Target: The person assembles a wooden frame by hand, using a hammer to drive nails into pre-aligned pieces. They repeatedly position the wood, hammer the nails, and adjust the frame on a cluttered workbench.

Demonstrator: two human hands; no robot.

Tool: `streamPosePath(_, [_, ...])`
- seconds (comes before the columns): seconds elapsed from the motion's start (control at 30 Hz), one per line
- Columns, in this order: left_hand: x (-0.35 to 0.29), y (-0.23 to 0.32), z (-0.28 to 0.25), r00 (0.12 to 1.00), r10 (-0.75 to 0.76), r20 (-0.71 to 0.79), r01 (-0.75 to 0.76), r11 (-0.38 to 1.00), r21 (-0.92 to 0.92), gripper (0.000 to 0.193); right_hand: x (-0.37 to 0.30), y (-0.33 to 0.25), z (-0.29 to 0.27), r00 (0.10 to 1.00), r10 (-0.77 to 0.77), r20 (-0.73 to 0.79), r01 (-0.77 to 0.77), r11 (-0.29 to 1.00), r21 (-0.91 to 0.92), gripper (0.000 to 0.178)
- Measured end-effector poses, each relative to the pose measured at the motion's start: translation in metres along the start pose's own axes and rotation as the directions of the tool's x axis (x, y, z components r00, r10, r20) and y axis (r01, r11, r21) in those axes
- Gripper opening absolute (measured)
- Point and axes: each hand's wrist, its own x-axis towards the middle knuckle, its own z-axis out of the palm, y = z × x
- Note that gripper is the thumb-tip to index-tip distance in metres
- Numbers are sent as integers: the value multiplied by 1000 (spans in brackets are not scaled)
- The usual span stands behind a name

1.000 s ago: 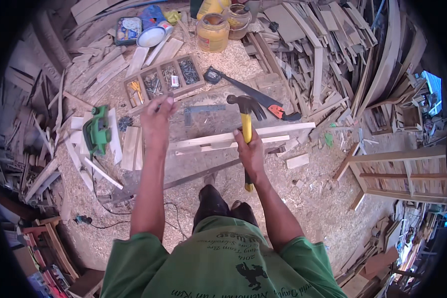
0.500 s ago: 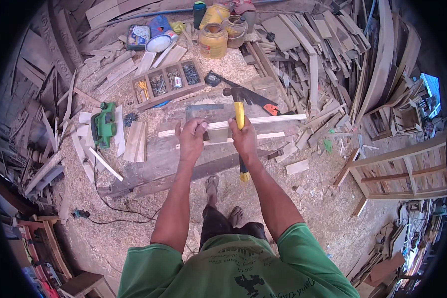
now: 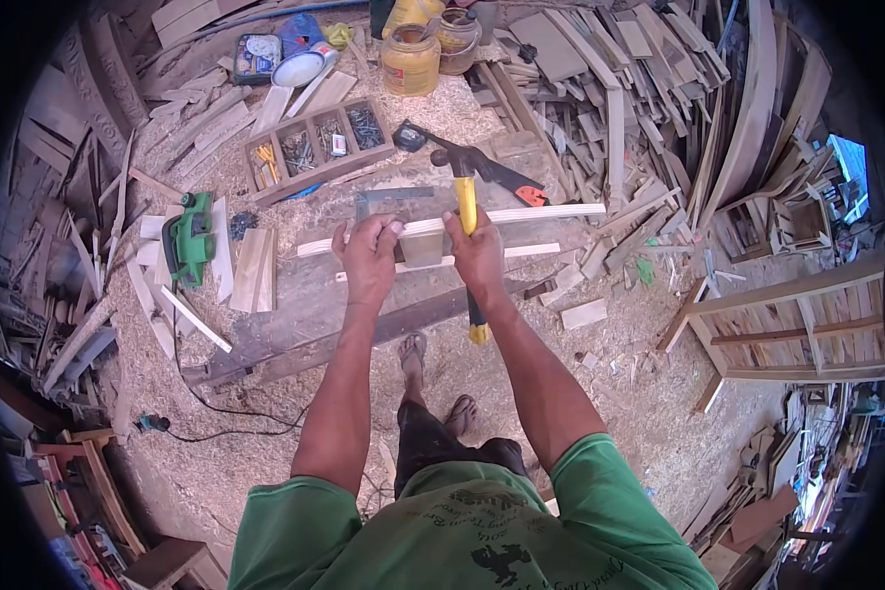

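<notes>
A long pale wooden strip (image 3: 546, 212) spans crosswise in front of me, above the workbench. My left hand (image 3: 370, 258) is closed on it left of the middle, thumb along its upper face. Closed round a hammer (image 3: 465, 205) with a yellow and black handle, my right hand (image 3: 478, 258) also presses against the strip. The hammer's dark head points away from me. Between my hands a short wooden block (image 3: 423, 248) sits below the strip, and a second thin strip (image 3: 529, 251) runs nearer to me. Whether these pieces are joined, I cannot tell.
The low workbench (image 3: 295, 339) holds a compartment box (image 3: 295, 185) of nails, a metal square (image 3: 403, 193), a handsaw (image 3: 497, 175) and a green electric planer (image 3: 189, 241). Yellow jars (image 3: 410, 69) stand behind. Scrap wood lies right, near a slatted wooden frame (image 3: 796, 339). A cord (image 3: 231, 435) crosses the shavings.
The whole view has shifted slightly. The strip's left end sits a little lower and farther left, so it tilts more. Both hands keep their holds.
</notes>
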Motion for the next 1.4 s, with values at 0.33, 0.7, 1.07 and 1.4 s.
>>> streamPosePath(0.33, [-1, 3, 3, 993, 105, -45, -100, 990, 103, 13, -15, -18, -11, 985, -169, -25, 160, 963, -217, 43])
streamPosePath(0.7, [-3, -4, 3, 993, 115, -40, -111, 989, 100, 18, -90, -121, -60, 869, -378, 319, 494, 691, -527, 68])
streamPosePath(1.07, [-8, -9, 1, 984, 158, -79, -150, 984, 94, 16, -106, -132, -56, 878, -435, 200, 478, 779, -406, 66])
streamPosePath(1.4, [9, 7, -9, 994, 96, 60, -104, 986, 132, 12, -63, -15, -36, 991, 94, 95, -97, 995, 22, 30])
